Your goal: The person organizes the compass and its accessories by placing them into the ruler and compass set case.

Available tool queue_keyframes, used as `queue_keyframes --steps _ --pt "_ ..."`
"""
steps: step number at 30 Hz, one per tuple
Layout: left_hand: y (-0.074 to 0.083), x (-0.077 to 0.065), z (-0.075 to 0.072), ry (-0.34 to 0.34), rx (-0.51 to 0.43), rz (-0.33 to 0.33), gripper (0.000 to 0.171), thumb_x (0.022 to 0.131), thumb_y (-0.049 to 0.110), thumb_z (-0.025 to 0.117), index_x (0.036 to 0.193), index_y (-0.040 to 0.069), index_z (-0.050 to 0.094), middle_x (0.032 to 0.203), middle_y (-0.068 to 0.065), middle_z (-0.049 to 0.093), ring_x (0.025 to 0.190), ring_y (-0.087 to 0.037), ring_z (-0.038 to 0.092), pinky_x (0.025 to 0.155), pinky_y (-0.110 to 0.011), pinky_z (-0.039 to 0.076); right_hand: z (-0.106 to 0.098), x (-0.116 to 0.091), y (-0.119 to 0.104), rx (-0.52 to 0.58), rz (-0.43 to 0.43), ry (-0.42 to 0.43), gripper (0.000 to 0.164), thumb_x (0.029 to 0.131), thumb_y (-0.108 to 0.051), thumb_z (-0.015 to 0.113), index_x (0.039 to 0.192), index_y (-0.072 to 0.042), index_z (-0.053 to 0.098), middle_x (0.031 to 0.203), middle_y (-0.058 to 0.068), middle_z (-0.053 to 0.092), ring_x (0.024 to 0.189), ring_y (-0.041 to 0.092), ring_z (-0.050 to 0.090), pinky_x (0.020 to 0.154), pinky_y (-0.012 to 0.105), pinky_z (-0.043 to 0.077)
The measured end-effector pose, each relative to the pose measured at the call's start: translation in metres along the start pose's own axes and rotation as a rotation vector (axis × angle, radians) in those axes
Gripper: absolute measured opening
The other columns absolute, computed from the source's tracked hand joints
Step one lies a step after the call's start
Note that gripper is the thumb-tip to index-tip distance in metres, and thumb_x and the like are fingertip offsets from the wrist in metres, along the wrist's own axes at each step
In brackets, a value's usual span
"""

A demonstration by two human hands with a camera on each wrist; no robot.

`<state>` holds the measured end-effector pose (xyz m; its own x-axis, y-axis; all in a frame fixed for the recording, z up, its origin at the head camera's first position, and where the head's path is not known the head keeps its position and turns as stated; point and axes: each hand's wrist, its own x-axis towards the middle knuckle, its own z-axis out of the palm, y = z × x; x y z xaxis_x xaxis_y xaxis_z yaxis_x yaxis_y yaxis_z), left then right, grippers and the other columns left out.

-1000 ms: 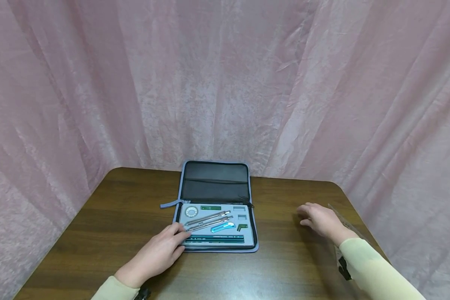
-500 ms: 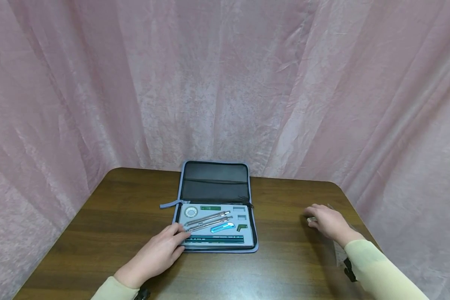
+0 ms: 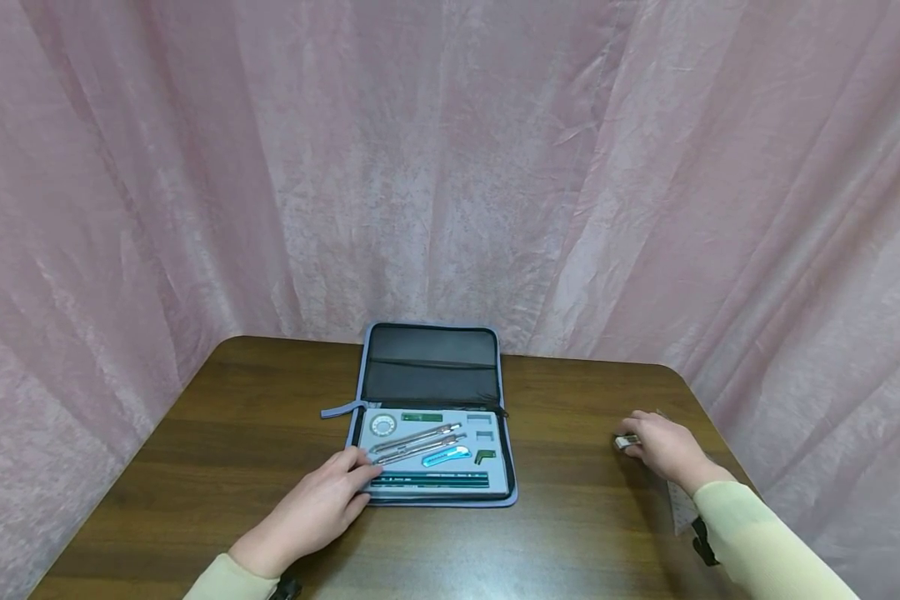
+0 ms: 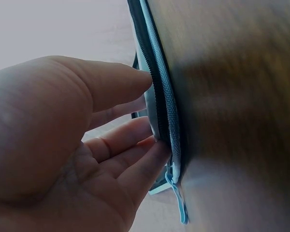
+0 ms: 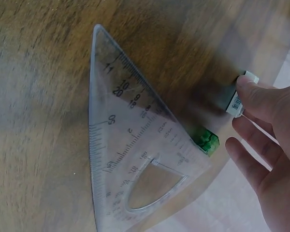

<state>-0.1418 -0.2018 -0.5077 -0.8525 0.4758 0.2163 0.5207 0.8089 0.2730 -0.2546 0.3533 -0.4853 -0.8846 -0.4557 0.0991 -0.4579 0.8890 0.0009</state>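
Observation:
A blue-edged zip case [image 3: 431,383] lies unfolded on the table, its pale tray [image 3: 450,426] facing up. In the tray are a white ring-shaped piece, two silver compasses [image 3: 417,447], a light blue utility knife [image 3: 446,456], green pencils [image 3: 435,479] and small green pieces. My left hand [image 3: 315,504] rests on the case's front left corner, thumb and fingertips touching its zipped edge [image 4: 166,92]. Off to the right, my right hand [image 3: 663,450] pinches an eraser [image 5: 236,102] in a printed sleeve just above the table. Part of the eraser is hidden by the thumb.
A clear set square [image 5: 121,106] lies on the table beneath my right forearm. Beside it sits a small translucent green piece [image 5: 209,141]. A pink curtain [image 3: 435,167] hangs behind the wooden table [image 3: 270,400]. Two small recesses show at the tray's upper right.
My right hand has shifted slightly to the right and now pinches the eraser, which shows between its fingers. My left hand and the case have stayed put.

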Motion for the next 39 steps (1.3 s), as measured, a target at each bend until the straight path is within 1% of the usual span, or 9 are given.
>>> queue_keyframes --steps 3,6,12,18,19,26,30,33,39 --pt "0.0 -0.001 -0.001 0.004 0.001 0.006 0.037 0.098 0.01 0.086 0.133 0.007 0.078 0.126 -0.003 0.062 0.109 -0.017 0.059 0.091 -0.041 0.062 0.0 0.0 0.0 0.001 -0.002 0.006 0.027 0.088 -0.009 0.092 0.111 -0.012 0.079 0.114 0.009 0.075 0.115 0.042 0.072 0.113 0.067 0.048" --pt "0.0 -0.001 -0.002 0.007 0.001 0.014 0.037 0.097 0.009 0.086 0.133 0.007 0.078 0.125 -0.003 0.062 0.108 -0.017 0.059 0.09 -0.041 0.062 0.0 0.0 0.001 -0.002 -0.012 0.018 0.025 0.087 -0.009 0.093 0.107 -0.013 0.078 0.11 0.008 0.075 0.113 0.04 0.073 0.115 0.068 0.046" --pt "0.0 -0.002 -0.001 0.008 0.005 0.017 0.037 0.097 0.01 0.086 0.133 0.006 0.078 0.124 -0.003 0.062 0.108 -0.018 0.059 0.09 -0.041 0.062 0.003 -0.002 0.003 0.006 -0.005 0.031 0.02 0.091 -0.01 0.091 0.105 -0.014 0.077 0.103 0.0 0.071 0.102 0.033 0.075 0.111 0.068 0.049" --pt "-0.001 -0.001 0.001 0.008 0.003 0.01 0.037 0.097 0.01 0.086 0.133 0.006 0.078 0.124 -0.002 0.062 0.108 -0.016 0.058 0.09 -0.04 0.062 0.003 -0.003 0.002 0.021 0.005 0.028 0.018 0.093 -0.012 0.089 0.107 -0.013 0.077 0.102 -0.001 0.071 0.098 0.03 0.075 0.11 0.069 0.05" --pt "-0.001 -0.001 0.001 0.012 0.003 0.012 0.037 0.097 0.01 0.086 0.133 0.006 0.078 0.124 -0.002 0.062 0.108 -0.017 0.058 0.09 -0.041 0.062 0.003 -0.002 0.001 0.019 0.006 0.029 0.017 0.093 -0.012 0.089 0.106 -0.014 0.076 0.101 -0.001 0.07 0.096 0.029 0.074 0.107 0.067 0.052" --pt "0.0 -0.001 -0.001 0.018 0.0 0.015 0.036 0.097 0.01 0.086 0.132 0.006 0.078 0.124 -0.003 0.063 0.108 -0.018 0.059 0.091 -0.042 0.062 0.003 0.007 -0.012 0.018 0.007 0.044 0.013 0.096 -0.016 0.087 0.101 -0.018 0.075 0.095 -0.006 0.065 0.089 0.022 0.072 0.102 0.078 0.05" --pt "0.001 0.0 0.0 0.004 0.001 -0.001 0.036 0.098 0.011 0.086 0.133 0.007 0.078 0.126 -0.003 0.062 0.109 -0.018 0.059 0.092 -0.042 0.062 0.003 0.015 -0.023 0.029 -0.02 0.057 0.012 0.097 -0.015 0.086 0.103 -0.017 0.075 0.094 -0.006 0.064 0.083 0.018 0.069 0.082 0.057 0.061" --pt "0.0 0.0 0.001 0.003 0.002 0.0 0.036 0.098 0.011 0.086 0.133 0.007 0.078 0.126 -0.003 0.062 0.11 -0.018 0.059 0.093 -0.042 0.062 0.003 0.022 -0.032 0.044 -0.051 0.07 0.013 0.097 -0.014 0.086 0.106 -0.015 0.076 0.097 -0.004 0.065 0.084 0.018 0.069 0.069 0.044 0.059" --pt "0.0 -0.001 0.001 0.008 0.007 0.007 0.036 0.098 0.009 0.085 0.132 0.006 0.078 0.126 -0.004 0.063 0.11 -0.019 0.059 0.092 -0.042 0.062 0.0 0.037 -0.052 0.058 -0.103 0.088 0.013 0.098 -0.014 0.085 0.108 -0.015 0.078 0.101 -0.004 0.068 0.089 0.019 0.071 0.075 0.045 0.062"
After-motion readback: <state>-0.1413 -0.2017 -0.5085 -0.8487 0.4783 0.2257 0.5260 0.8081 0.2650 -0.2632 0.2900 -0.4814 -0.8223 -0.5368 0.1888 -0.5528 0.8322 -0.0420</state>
